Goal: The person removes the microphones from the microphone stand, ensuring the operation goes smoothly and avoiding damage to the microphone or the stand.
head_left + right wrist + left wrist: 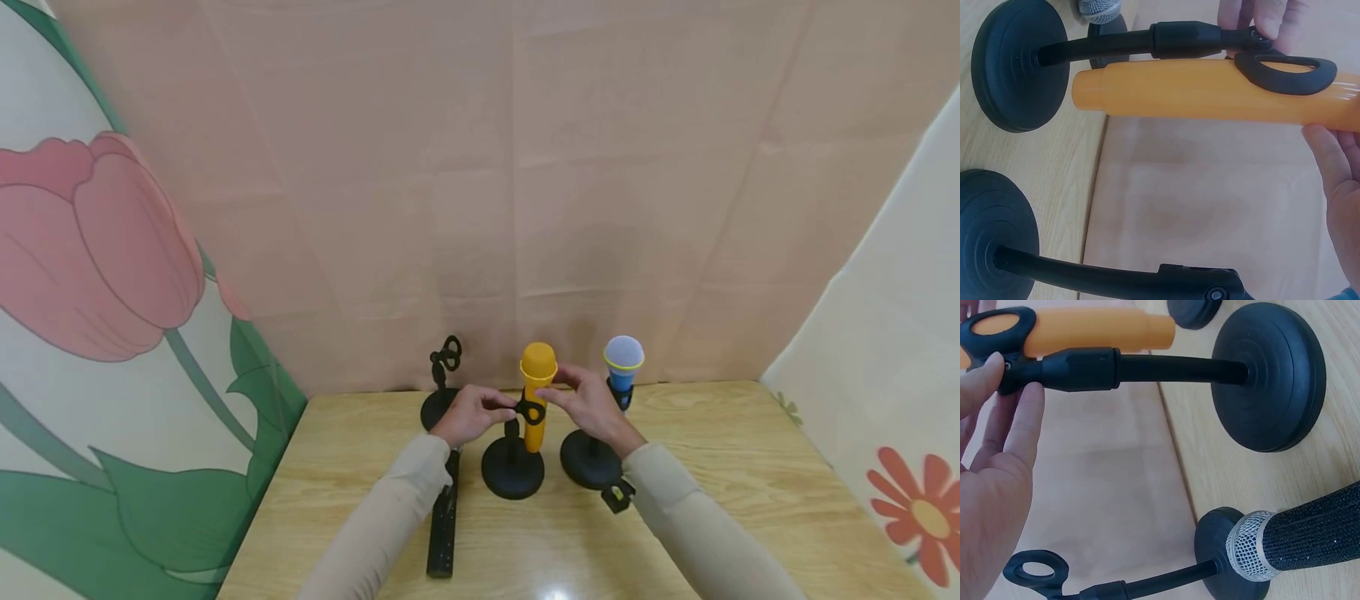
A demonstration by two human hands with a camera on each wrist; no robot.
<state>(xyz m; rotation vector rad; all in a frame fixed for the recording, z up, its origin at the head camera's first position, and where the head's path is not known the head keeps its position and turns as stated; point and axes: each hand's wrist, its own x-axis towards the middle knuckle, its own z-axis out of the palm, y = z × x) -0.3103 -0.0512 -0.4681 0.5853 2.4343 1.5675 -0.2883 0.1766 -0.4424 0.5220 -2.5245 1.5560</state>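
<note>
An orange microphone [538, 367] stands nearly upright in the clip [1285, 84] of the middle black desk stand [513, 479]. My left hand [472, 414] pinches the clip's joint at the top of that stand, thumb on one side and fingers on the other. From the right, my right hand [588, 406] holds the microphone's body just below its head, with the fingertips [1317, 136] on the orange barrel. The microphone's lower end [1088, 89] sticks out below the clip, alongside the stand's pole [1166, 369].
At the right, a blue microphone [623, 354] sits in another stand [591, 461]. A third stand [442, 404] at the back left has a bare clip. A sparkly black microphone [443, 533] lies on the wooden table [360, 467] under my left forearm. Pink cloth [390, 208] hangs behind.
</note>
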